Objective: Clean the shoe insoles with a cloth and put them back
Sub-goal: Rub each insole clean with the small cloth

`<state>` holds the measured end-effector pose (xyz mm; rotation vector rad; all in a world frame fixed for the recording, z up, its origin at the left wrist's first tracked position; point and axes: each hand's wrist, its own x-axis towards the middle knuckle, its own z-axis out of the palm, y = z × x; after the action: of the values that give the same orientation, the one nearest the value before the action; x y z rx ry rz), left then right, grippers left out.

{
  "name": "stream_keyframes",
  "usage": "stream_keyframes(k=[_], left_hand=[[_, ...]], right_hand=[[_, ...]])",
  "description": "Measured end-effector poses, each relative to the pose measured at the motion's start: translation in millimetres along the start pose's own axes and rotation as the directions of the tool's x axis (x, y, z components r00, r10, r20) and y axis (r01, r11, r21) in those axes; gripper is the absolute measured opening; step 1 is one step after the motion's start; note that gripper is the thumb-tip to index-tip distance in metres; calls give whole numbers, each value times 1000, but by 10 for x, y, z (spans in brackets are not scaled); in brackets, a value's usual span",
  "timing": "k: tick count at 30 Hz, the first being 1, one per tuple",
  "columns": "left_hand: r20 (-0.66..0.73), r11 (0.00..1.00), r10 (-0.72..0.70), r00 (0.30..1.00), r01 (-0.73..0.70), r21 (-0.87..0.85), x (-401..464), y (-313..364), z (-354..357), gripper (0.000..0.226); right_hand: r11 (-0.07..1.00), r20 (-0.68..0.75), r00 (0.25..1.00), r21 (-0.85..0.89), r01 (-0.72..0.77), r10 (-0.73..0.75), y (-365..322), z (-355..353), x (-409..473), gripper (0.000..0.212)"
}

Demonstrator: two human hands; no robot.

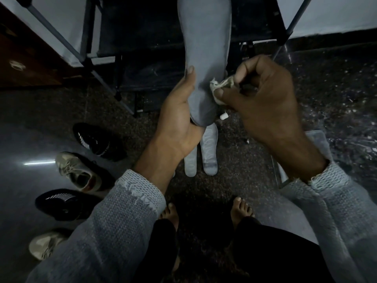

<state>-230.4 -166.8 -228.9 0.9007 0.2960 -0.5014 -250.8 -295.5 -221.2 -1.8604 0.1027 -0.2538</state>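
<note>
My left hand (179,119) grips the heel end of a long grey insole (206,43) that points away from me and up out of the frame. My right hand (265,99) pinches a small crumpled whitish cloth (221,86) against the insole's right edge near the heel. Two more pale insoles (209,152) lie side by side on the floor below my hands, partly hidden by my left wrist.
Shoes line the floor at the left: a black one (98,141), a beige one (79,170), another black one (59,203) and another beige one (44,244). A dark metal shoe rack (130,48) stands ahead. My bare feet (240,209) are below. A small white bit (223,116) lies on the floor.
</note>
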Motion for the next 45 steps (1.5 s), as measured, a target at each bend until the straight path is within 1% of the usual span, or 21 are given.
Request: stream_keyframes(k=[2,7,8,12,14,16,19,21,23,25,27,28,30,32,33,35,38,41,42,43,45], left_hand=[[-19,1000,-3,1000,3,10,17,-3,6,49],[-9,998,-20,1000,19,-64,24,4,-13,53],[-27,997,-17,999,15,-70,13,10,-27,54],[-6,995,-23,1000,22,-95,-41,25,-29,58],[13,992,-36,999,38,-118,-52,36,-25,62],[-3,994,-52,999,51,-93,-31,47,8,69],[-51,997,-66,996,64,-39,5,66,32,63],[-26,994,-87,996,85,-71,-2,59,-7,65],[-1,990,-63,998,62,-130,-25,48,-36,61],[-14,988,-9,1000,7,-153,-37,39,-43,57],[1,987,11,1000,-11,-163,-38,36,-34,56],[14,987,11,1000,-8,-157,-41,40,-28,56],[46,990,-9,999,15,-142,-44,65,-35,58],[51,990,-28,998,34,-133,-47,85,-33,60],[48,991,-34,998,40,-127,-41,86,-35,60],[38,991,-41,998,45,-127,-39,76,-23,61],[45,988,-16,999,22,-151,-57,36,-21,61],[36,988,-1,999,7,-157,-65,8,-19,58],[39,987,-4,999,10,-163,-61,16,-19,58],[51,986,-5,999,13,-164,-63,31,-18,59],[68,988,-25,997,35,-151,-49,53,-40,62]], right_hand=[[999,8,999,-26,31,-31,11,8,-11,25],[975,76,990,-181,127,-115,-18,56,-95,18],[971,100,987,-193,139,-122,-40,71,-114,18],[970,183,975,-180,161,-127,-133,159,-175,23],[967,162,975,-179,180,-151,-144,180,-182,21],[954,117,978,-229,194,-171,-124,159,-168,20],[938,120,979,-285,195,-167,-105,119,-150,20],[953,170,977,-249,171,-130,-123,132,-165,23],[976,223,970,-165,139,-100,-153,176,-189,22],[986,233,967,-100,133,-106,-178,221,-211,19],[987,220,968,-76,143,-123,-187,232,-216,18],[984,222,966,-91,155,-132,-182,222,-212,18],[964,231,962,-185,193,-148,-160,182,-191,18],[940,207,965,-268,211,-158,-122,130,-158,20],[936,191,968,-280,213,-163,-109,109,-145,21],[950,177,972,-242,196,-155,-114,106,-147,23],[979,203,970,-126,159,-132,-179,198,-201,23],[993,187,976,-20,117,-111,-201,258,-226,22],[994,185,977,-9,109,-105,-195,249,-221,22],[992,191,975,-34,120,-111,-185,234,-212,21],[971,213,966,-157,179,-143,-152,188,-192,19]])
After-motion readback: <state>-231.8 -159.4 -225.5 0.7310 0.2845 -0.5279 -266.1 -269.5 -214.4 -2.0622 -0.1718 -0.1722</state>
